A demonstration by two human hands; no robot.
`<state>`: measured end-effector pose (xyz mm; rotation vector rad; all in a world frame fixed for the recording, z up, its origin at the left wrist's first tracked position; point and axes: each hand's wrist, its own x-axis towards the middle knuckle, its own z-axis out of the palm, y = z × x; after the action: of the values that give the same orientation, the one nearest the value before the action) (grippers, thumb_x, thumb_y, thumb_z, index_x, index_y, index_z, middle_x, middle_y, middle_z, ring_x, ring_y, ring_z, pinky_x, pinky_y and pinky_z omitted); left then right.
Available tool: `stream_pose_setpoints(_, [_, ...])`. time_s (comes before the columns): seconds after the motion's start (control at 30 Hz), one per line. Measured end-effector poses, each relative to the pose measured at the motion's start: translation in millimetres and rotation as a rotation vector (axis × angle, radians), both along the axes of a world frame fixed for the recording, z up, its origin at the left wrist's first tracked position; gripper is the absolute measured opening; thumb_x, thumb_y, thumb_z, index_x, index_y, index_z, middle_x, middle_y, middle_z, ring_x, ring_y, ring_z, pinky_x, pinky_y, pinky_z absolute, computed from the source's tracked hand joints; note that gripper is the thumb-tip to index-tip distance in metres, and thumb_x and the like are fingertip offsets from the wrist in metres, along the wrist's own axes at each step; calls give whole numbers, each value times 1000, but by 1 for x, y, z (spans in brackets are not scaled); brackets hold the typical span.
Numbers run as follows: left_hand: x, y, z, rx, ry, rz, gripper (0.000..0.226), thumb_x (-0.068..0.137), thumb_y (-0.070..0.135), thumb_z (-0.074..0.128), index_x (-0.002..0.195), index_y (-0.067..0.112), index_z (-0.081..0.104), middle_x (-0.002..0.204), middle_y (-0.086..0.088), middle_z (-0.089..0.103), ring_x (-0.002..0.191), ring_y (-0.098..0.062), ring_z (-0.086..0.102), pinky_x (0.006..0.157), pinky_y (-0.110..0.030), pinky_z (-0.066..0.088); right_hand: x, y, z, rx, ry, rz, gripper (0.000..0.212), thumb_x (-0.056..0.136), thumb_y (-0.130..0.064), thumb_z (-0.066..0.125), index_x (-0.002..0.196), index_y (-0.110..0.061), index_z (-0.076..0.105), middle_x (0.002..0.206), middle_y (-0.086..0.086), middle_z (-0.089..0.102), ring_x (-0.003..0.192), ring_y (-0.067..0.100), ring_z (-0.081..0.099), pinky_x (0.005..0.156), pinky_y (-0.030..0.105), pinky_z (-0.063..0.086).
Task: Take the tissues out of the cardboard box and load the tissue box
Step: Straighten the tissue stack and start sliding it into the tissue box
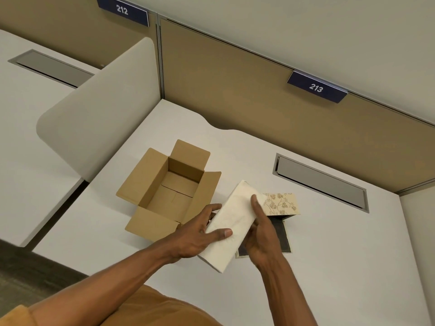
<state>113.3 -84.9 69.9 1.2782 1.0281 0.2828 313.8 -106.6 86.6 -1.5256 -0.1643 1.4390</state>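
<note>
On the white counter (329,243) the cardboard box (169,187) sits at left, flaps open and nothing inside. Just right of it, the left hand (200,234) and right hand (261,234) clamp a white tissue stack (235,217) between them, held above the counter. Behind the stack at right is the floral tissue box (282,203).

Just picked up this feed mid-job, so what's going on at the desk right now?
A person holds a stack of white tissues in both hands, left hand and right hand, above the desk. The cardboard box sits open and empty. The floral tissue box lies open just behind the stack, not yet loaded.
</note>
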Motion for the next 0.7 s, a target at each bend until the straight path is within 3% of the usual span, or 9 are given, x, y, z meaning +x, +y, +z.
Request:
stream_pose_setpoints(0.1, [6, -3, 3, 16, 8, 6, 82, 92, 64, 73, 157, 47, 26, 146, 12, 52, 121, -13, 66, 99, -41, 66, -8, -9, -5, -7, -37, 45, 70, 69, -49, 92, 128, -15, 74, 119, 13, 84, 114, 38, 78, 102, 63, 61])
stream_pose_setpoints(0.23, [18, -2, 19, 122, 92, -58, 85, 96, 57, 70, 161, 40, 18, 144, 14, 47, 112, -6, 63, 85, -21, 62, -15, -14, -6, 35, 28, -22, 43, 93, -41, 80, 125, -13, 74, 113, 13, 85, 105, 37, 82, 95, 61, 64])
stream_pose_setpoints(0.3, [26, -3, 25, 214, 157, -75, 90, 96, 61, 69, 163, 35, 14, 154, 12, 43, 122, -11, 60, 95, -25, 60, -16, -15, -10, 53, 45, -82, 37, 98, -45, 74, 121, -16, 73, 103, 10, 87, 97, 34, 83, 87, 56, 66])
stream_pose_setpoints(0.37, [33, -6, 29, 301, 237, -117, 98, 96, 66, 65, 167, 31, 7, 167, 7, 34, 140, -19, 52, 112, -37, 55, -18, -16, -15, 44, 46, -134, 45, 92, -56, 74, 117, -18, 73, 102, 11, 87, 100, 35, 81, 90, 58, 65])
stream_pose_setpoints(0.47, [43, -9, 35, 400, 376, -235, 112, 95, 72, 60, 169, 23, -7, 177, 1, 17, 155, -23, 37, 123, -41, 43, -15, -16, -25, 29, 85, -207, 67, 80, -67, 79, 125, -18, 73, 124, 19, 80, 118, 43, 75, 106, 67, 57])
stream_pose_setpoints(0.53, [47, -9, 40, 429, 403, -279, 123, 89, 77, 62, 168, 21, -14, 180, 0, 6, 163, -25, 22, 129, -43, 32, -9, -16, -24, 29, 94, -233, 54, 90, -63, 73, 122, -19, 71, 123, 18, 78, 116, 40, 73, 100, 61, 60])
stream_pose_setpoints(0.6, [50, -3, 41, 502, 390, -281, 128, 86, 82, 61, 168, 22, -18, 181, 4, -12, 168, -20, 2, 135, -44, 15, -3, -17, -20, 54, 111, -262, 43, 98, -57, 67, 120, -21, 71, 112, 14, 81, 107, 35, 75, 84, 49, 61])
stream_pose_setpoints(0.7, [60, 8, 37, 627, 267, -243, 124, 87, 83, 53, 168, 25, -22, 176, 13, -31, 163, -5, -24, 133, -29, -11, 1, -20, -23, 87, 177, -266, 65, 88, -63, 71, 138, -21, 68, 123, 15, 82, 116, 40, 75, 87, 49, 63])
